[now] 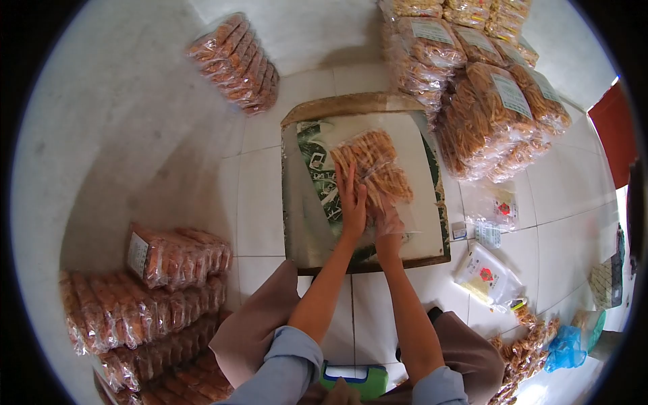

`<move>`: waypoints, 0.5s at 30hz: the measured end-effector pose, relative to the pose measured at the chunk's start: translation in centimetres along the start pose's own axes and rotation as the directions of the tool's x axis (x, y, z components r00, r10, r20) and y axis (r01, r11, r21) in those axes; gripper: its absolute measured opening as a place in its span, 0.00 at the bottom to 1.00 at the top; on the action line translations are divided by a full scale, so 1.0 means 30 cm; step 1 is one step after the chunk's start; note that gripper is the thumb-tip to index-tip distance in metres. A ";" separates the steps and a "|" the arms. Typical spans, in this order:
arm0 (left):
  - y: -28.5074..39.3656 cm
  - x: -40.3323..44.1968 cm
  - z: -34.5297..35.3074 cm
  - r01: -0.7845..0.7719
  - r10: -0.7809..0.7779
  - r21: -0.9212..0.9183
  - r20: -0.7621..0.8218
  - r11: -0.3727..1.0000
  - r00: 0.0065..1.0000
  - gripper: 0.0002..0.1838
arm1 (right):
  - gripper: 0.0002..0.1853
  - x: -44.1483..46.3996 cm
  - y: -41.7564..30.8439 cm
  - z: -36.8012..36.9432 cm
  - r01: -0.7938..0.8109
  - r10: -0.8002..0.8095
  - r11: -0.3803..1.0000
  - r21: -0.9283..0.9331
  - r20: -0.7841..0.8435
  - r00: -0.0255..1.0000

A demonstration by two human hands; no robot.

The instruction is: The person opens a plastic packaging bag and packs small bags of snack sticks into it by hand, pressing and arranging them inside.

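Note:
A clear plastic bag of brown stick-shaped snacks (374, 158) lies on a low board-topped table (422, 233) in front of me. My left hand (352, 208) rests along the bag's left edge, its fingers stretched out and touching the plastic. Close beside it, my right hand (388, 219) is at the bag's near end, with clear plastic lying over it up to the wrist. Its fingers are partly hidden by the plastic and the snacks, so their grip is unclear. Under the bag, a green printed panel (317, 165) shows on the tabletop.
Filled snack bags (482, 111) are piled at the back right. More packed bags (142, 304) are stacked at left, with another stack (239, 64) at the back left. Empty printed bags (487, 275), loose snacks (530, 351) and a blue plastic bag (565, 347) lie at right. A green-and-white object (361, 379) sits between my legs.

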State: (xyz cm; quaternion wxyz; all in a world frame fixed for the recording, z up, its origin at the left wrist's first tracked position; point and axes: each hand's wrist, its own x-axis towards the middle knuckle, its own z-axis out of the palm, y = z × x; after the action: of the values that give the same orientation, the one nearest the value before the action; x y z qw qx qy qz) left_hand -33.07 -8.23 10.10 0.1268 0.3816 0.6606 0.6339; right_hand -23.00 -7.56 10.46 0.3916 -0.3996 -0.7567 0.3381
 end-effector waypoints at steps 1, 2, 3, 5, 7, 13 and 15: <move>0.007 0.002 0.001 0.015 -0.015 -0.028 0.007 0.999 1.000 0.29 | 0.22 0.012 0.013 0.017 0.003 -0.003 1.000 0.006 0.001 1.000; 0.014 0.002 -0.001 0.032 -0.031 -0.058 0.016 0.998 0.999 0.29 | 0.24 0.021 0.028 0.031 0.075 -0.075 0.997 -0.034 0.000 0.997; 0.014 0.000 -0.003 0.031 -0.030 -0.058 0.016 0.998 0.999 0.29 | 0.25 0.026 0.041 0.042 0.145 -0.146 0.986 -0.078 -0.001 0.989; 0.014 -0.001 0.002 0.029 -0.029 0.028 -0.010 0.999 1.000 0.29 | 0.26 0.021 0.065 0.058 0.224 -0.230 0.970 -0.099 -0.055 0.972; 0.007 -0.001 0.006 0.028 -0.028 0.021 -0.013 0.999 1.000 0.29 | 0.27 0.009 0.045 0.030 0.303 -0.316 0.945 -0.125 -0.096 0.944; 0.017 -0.009 -0.005 0.016 -0.016 0.006 0.014 1.000 1.000 0.29 | 0.15 -0.060 0.059 0.009 -0.222 0.286 0.823 0.522 -0.044 0.957; 0.016 -0.008 -0.005 0.011 -0.012 0.033 0.030 0.999 0.999 0.28 | 0.08 -0.032 0.058 0.022 -0.054 0.079 0.977 0.205 -0.114 0.990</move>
State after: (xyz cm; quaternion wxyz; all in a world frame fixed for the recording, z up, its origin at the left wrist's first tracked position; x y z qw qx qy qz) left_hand -32.84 -8.54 10.49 0.1340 0.3892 0.6713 0.6163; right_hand -22.63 -7.75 8.41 0.4640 -0.4028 -0.6795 0.4009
